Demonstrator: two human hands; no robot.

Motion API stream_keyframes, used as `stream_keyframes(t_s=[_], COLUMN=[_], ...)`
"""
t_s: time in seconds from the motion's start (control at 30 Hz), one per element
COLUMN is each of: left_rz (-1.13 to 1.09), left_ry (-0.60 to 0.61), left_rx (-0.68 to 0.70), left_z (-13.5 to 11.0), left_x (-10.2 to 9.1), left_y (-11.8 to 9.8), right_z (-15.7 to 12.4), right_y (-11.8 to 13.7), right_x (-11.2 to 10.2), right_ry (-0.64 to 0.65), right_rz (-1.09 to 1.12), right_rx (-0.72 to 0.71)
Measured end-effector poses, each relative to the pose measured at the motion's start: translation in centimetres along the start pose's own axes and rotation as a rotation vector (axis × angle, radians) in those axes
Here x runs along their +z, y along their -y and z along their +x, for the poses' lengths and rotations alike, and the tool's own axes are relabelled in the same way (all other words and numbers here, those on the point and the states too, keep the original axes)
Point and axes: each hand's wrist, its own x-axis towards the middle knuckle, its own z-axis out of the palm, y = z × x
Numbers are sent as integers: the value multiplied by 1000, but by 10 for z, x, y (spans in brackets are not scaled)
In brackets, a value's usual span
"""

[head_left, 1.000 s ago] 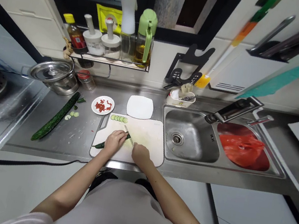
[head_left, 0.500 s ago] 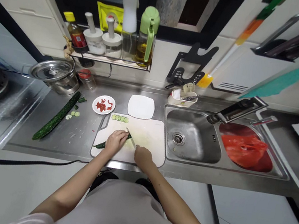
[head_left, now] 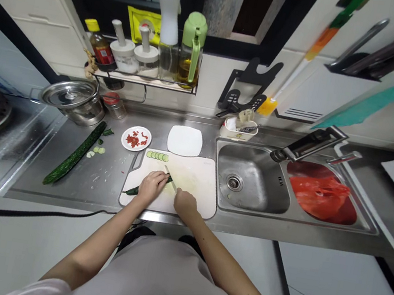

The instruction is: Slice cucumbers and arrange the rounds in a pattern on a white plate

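My left hand is closed over a dark green cucumber and presses it on the white cutting board. The cucumber's tail end shows left of the hand, and a short cut end peeks out at the right. My right hand grips the handle of a knife. The blade lies slantwise right at the cucumber's cut end, close to my left fingertips. Along the board's top left, several thin cucumber slices overlap in a row.
A whole cucumber and small trimmings lie on the steel counter at left. Behind the board stand a small plate of chopped red pieces and a white square plate. At right is a sink with a red plastic bag.
The knife and my right hand have shifted slightly left, toward the cucumber's cut end. My left hand keeps its hold in nearly the same place. The view has moved a little.
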Motion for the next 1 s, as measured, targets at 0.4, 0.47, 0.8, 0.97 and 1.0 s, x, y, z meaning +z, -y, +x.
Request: stream_keyframes(t_s=[0.4, 0.47, 0.8, 0.97, 1.0], left_rz=[15, 18, -4, -13, -13], left_ry=[-16, -14, -16, -21, -23], left_rx=[13, 16, 0, -3, -3], left_z=[-3, -3, -2, -2, -1], left_x=[2, 2, -1, 2, 2], left_y=[0, 1, -4, -2, -2], right_z=[7, 3, -27, -20, -18], right_y=[10, 8, -10, -6, -5], right_x=[-8, -7, 6, 4, 4], right_ry=[8, 2, 39, 27, 26], right_rz=[-1, -4, -47, -35, -33], right_rx=[14, 20, 42, 41, 43])
